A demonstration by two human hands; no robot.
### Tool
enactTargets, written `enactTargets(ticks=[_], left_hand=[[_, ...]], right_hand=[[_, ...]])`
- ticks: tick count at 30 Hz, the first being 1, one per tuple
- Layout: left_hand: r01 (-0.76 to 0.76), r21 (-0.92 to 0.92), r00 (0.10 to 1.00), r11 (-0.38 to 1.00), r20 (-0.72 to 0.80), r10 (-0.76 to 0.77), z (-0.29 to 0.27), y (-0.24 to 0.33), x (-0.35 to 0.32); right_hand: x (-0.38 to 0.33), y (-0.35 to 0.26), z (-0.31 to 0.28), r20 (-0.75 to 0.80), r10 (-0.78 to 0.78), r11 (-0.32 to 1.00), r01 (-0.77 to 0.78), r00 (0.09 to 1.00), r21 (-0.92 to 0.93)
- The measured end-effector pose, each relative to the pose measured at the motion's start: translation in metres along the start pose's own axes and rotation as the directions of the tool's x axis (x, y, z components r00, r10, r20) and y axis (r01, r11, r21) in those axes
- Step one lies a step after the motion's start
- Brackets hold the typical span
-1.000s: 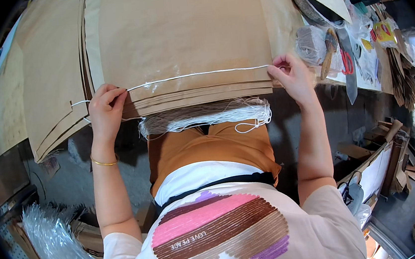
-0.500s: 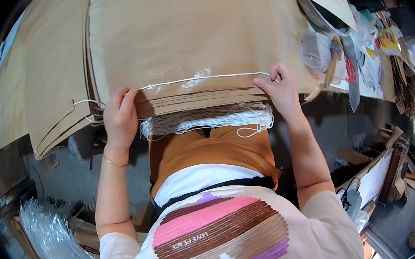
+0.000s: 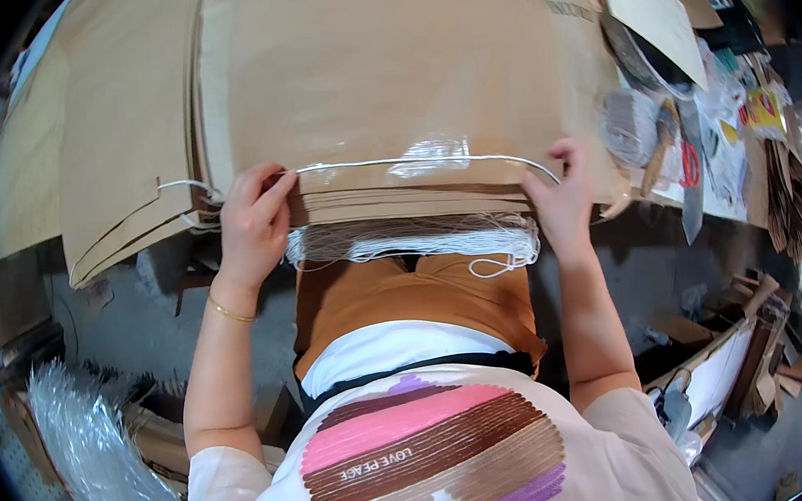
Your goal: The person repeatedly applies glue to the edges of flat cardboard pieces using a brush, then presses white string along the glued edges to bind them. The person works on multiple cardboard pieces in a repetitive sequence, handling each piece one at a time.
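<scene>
A thin white cord (image 3: pixel 412 160) runs across the front part of a stack of brown paper sacks (image 3: pixel 384 78). My left hand (image 3: pixel 258 216) pinches the cord near its left part, the knuckles resting at the stack's front edge. At the right end of the cord, my right hand (image 3: pixel 562 201) holds it between thumb and forefinger, and there the cord bends downward. Clear shiny tape (image 3: pixel 431 157) lies on the top sack beneath the cord. Just below the stack's edge, in front of my lap, hangs a bundle of white cords (image 3: pixel 439 245) with a loop at its right.
Another sack stack (image 3: pixel 118 123) stands at the left, with white cord ends (image 3: pixel 187 184) at its corner. Right lie a knife (image 3: pixel 692 174), red-handled scissors (image 3: pixel 690 165), a brush (image 3: pixel 663 143) and plastic bags. Clear plastic strips (image 3: pixel 92 454) hang low left; cardboard pieces (image 3: pixel 769 360) lie low right.
The view has shifted, so the stack sits further right and slightly lower. The cord's right end now sags into a curve at my right hand. Both hands keep their places along the edge.
</scene>
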State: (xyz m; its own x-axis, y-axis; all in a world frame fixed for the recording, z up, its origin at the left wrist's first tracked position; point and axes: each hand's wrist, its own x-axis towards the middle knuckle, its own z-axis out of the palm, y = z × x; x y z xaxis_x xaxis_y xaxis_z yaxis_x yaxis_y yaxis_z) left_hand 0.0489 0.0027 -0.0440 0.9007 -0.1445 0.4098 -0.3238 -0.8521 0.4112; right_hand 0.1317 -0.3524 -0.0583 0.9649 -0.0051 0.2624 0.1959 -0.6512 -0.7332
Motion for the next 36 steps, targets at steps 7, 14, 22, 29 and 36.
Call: enactTargets(ticks=[7,14,22,29,36], left_hand=[[0.046,-0.11,0.976,0.993,0.216,-0.022,-0.027,0.004,0.019],[0.293,-0.102,0.93,0.951,0.261,-0.259,-0.023,-0.015,0.029],[0.355,0.433,0.92,0.829,-0.002,-0.393,0.009,0.003,0.034],[-0.018,0.203,0.926,0.979,0.374,-0.06,0.025,0.063,0.031],[0.157,0.459,0.915,0.874,0.266,-0.304,0.005,0.021,0.009]], right_hand=[[0.018,-0.014,-0.005,0.25,-0.54,0.836,0.546,0.804,0.051],[0.036,-0.028,0.005,0.359,0.158,0.98,-0.189,0.92,0.054],[0.021,-0.021,0.029,0.106,-0.227,0.848,0.25,0.968,-0.466],[-0.024,-0.093,0.079,0.612,-0.373,0.782,0.591,0.697,-0.197],[-0.013,-0.026,0.022,0.162,-0.16,0.868,0.217,0.974,-0.447]])
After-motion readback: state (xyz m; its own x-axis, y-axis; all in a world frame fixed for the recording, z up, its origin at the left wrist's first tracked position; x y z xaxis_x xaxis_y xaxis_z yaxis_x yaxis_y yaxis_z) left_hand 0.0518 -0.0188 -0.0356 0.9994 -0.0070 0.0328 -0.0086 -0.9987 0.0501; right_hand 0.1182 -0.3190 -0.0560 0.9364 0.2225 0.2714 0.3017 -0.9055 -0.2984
